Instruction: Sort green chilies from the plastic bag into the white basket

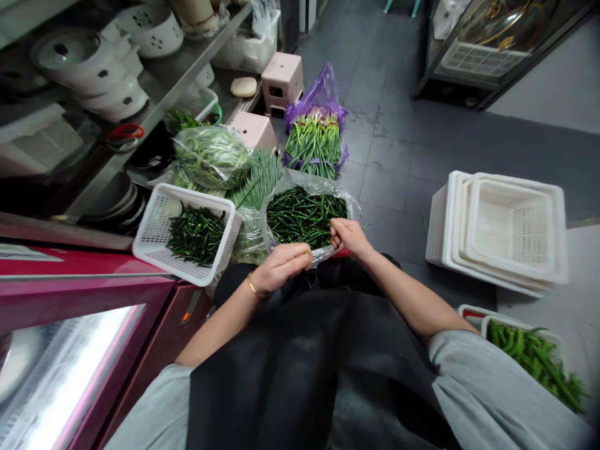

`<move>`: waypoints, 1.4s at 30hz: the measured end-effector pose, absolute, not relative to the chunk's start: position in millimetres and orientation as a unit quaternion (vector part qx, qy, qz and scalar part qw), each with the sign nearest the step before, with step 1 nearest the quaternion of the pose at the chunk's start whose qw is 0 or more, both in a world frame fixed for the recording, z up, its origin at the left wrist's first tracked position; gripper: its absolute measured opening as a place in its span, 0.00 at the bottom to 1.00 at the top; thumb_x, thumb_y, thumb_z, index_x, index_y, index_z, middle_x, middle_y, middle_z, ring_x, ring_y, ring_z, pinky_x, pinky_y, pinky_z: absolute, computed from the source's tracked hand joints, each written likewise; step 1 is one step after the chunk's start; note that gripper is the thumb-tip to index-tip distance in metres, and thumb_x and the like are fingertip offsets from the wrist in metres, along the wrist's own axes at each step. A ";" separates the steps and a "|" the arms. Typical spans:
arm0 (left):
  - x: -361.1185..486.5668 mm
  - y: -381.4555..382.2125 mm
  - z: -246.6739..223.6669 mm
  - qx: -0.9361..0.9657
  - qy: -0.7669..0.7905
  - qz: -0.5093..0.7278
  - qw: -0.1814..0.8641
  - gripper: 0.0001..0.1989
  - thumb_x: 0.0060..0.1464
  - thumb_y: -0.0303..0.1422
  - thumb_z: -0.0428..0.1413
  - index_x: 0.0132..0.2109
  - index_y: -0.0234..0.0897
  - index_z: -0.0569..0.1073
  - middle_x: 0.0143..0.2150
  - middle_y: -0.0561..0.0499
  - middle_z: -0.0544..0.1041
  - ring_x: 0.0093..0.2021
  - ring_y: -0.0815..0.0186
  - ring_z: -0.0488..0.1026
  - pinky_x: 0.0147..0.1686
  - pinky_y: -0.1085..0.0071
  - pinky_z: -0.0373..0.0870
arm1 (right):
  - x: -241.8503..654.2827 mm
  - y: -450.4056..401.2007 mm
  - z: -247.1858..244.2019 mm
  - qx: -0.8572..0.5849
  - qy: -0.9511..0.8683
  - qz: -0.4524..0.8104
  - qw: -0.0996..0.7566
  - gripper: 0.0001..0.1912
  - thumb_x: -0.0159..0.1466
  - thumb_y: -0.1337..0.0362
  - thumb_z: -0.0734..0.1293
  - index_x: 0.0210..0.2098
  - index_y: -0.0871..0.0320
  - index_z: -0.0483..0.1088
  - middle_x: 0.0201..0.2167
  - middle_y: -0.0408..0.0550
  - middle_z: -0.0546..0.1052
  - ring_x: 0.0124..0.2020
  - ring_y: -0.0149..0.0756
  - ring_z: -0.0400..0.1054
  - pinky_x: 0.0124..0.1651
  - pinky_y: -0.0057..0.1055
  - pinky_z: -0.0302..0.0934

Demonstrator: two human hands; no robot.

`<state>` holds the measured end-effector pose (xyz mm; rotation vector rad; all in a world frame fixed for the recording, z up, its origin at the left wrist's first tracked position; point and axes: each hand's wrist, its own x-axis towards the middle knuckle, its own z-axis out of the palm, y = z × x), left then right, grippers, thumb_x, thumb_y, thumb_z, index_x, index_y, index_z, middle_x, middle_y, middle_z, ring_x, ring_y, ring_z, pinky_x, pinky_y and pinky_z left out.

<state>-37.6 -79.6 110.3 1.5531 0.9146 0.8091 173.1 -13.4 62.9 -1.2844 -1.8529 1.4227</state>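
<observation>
Thin dark green chili peppers point(300, 209) fill a clear plastic bag point(313, 180) in front of me, its mouth spread wide. At the bag's near edge is my left hand point(285, 264), closed with its fingers pressed together; whatever they hold is hidden. My right hand point(349, 236) is at the bag's near right side, its fingers curled into a pinch, and I cannot make out what is in them. Left of the bag, a white plastic basket point(154, 240) holds a smaller pile of green chilies point(197, 234).
Beyond the bag lie green stalks point(262, 178), a bagged bundle of greens point(213, 156) and garlic shoots point(314, 144) in a purple bag point(323, 87). Pink stools point(282, 78) stand behind. Stacked white baskets point(515, 181) and larger green peppers point(534, 356) are to the right; a metal shelf point(187, 69) runs along the left.
</observation>
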 end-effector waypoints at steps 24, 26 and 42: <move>-11.8 -3.7 69.4 0.422 0.541 0.327 0.650 0.13 0.57 0.41 0.52 0.32 0.36 0.65 0.19 0.60 0.57 0.14 0.77 0.48 0.15 0.78 0.46 | 138.9 49.0 79.1 -0.397 -0.806 0.388 0.208 0.12 0.62 0.60 0.62 0.28 0.59 0.72 0.29 0.47 0.75 0.32 0.33 0.68 0.39 0.28 0.61; -20.1 -7.2 71.1 0.515 0.548 0.298 0.588 0.14 0.56 0.39 0.54 0.27 0.36 0.63 0.19 0.58 0.57 0.17 0.75 0.51 0.17 0.76 0.49 | 142.5 46.9 76.2 -0.401 -0.736 0.489 0.242 0.11 0.59 0.57 0.64 0.27 0.59 0.69 0.24 0.43 0.73 0.26 0.30 0.65 0.32 0.27 0.62; -36.1 -20.8 75.2 0.693 0.496 0.379 0.362 0.12 0.61 0.39 0.47 0.36 0.37 0.68 0.28 0.52 0.66 0.28 0.68 0.62 0.33 0.71 0.60 | 122.0 22.8 86.0 -0.340 -0.569 0.703 0.255 0.20 0.61 0.50 0.62 0.19 0.55 0.56 0.09 0.32 0.54 0.10 0.23 0.50 0.15 0.23 0.54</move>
